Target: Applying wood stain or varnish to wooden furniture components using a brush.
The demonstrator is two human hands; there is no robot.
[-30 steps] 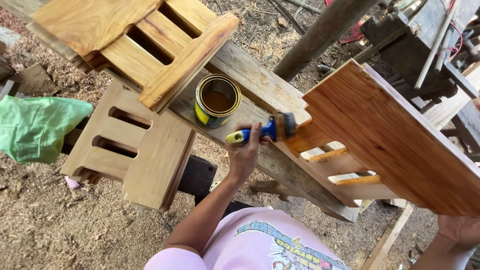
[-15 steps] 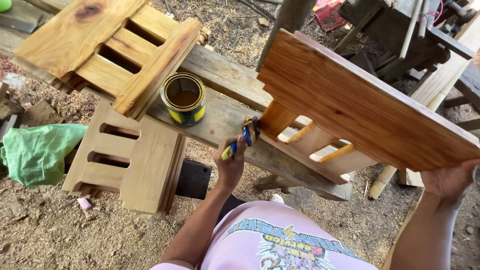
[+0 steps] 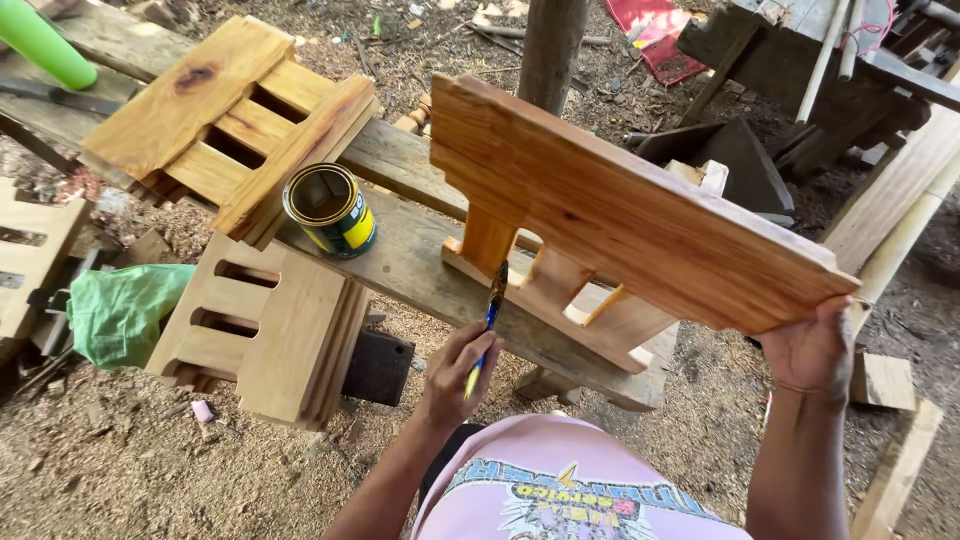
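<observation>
My left hand [image 3: 455,378] grips a paintbrush [image 3: 487,325] with a blue and yellow handle, its bristles at the lower slats of a varnished wooden panel [image 3: 620,215]. My right hand [image 3: 815,350] holds that panel by its lower right corner, tilted up on edge above a long grey plank [image 3: 420,260]. An open tin of varnish [image 3: 330,208] stands on the plank to the left of the brush.
A slatted wooden piece [image 3: 225,115] lies on the plank at upper left; a pale stack of similar pieces [image 3: 265,330] sits on the sawdust ground below. A green plastic bag [image 3: 120,310] lies at left. A post [image 3: 550,40] and scrap timber stand behind.
The panel has been swung up and leftward, its broad face now toward me. My left hand dropped lower and turned the brush to point up at the slats.
</observation>
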